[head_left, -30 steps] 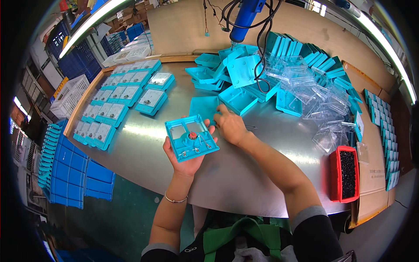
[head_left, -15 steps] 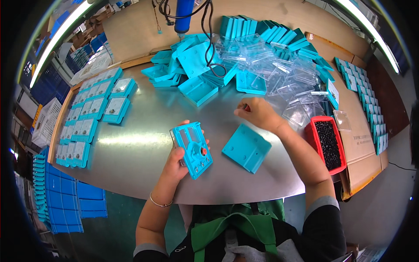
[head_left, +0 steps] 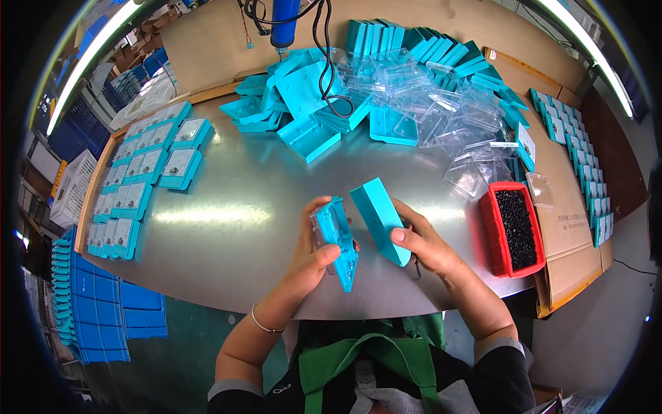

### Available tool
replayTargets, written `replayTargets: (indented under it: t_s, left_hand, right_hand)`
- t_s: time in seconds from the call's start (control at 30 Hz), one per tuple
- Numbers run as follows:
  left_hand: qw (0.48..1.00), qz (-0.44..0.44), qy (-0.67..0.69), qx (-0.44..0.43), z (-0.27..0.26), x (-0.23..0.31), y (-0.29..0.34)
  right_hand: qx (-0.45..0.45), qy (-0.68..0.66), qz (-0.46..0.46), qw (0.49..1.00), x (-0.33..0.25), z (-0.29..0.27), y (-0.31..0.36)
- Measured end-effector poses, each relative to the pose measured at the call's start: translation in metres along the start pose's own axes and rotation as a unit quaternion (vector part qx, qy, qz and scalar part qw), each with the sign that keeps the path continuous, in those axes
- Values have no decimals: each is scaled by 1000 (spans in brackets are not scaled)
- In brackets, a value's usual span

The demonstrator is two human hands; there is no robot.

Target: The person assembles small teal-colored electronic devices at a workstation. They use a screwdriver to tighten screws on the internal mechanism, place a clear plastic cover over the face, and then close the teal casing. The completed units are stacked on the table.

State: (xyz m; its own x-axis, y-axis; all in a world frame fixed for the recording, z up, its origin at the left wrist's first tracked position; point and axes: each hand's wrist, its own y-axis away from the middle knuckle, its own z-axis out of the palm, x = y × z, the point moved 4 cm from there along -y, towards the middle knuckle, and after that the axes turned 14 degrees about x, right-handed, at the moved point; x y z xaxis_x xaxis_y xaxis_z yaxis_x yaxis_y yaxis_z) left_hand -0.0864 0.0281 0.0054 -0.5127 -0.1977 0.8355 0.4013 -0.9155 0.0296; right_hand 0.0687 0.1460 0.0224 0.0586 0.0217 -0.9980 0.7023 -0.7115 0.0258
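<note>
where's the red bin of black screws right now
In the head view, the red bin sits on the metal table's right edge, just right of the right hand, below the clear lids.

Left hand (head_left: 314, 252) covers the back of the open teal tray (head_left: 336, 241); its inner parts are too small to make out. Right hand (head_left: 422, 243) hides the lower end of the teal cover (head_left: 380, 218), fingers (head_left: 398, 235) mostly tucked behind it. Contents of the red bin (head_left: 491, 228) are just a dark mass. The clear lids (head_left: 441, 124) blur together in their pile. Blue tool (head_left: 284, 21) cut off at the top edge. Bench (head_left: 227, 214) front edge hidden by forearms.
</note>
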Motion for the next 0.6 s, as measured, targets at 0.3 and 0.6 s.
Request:
replayTargets:
  t_s: [0.3,0.6]
  left_hand:
    - [998,49,-12,23,2,2,1]
    - [996,45,-68,33,2,3,6]
  right_hand:
    - [-43,-96,50,993,8,30,6]
    - [-102,-133,71,983,-6,38,13]
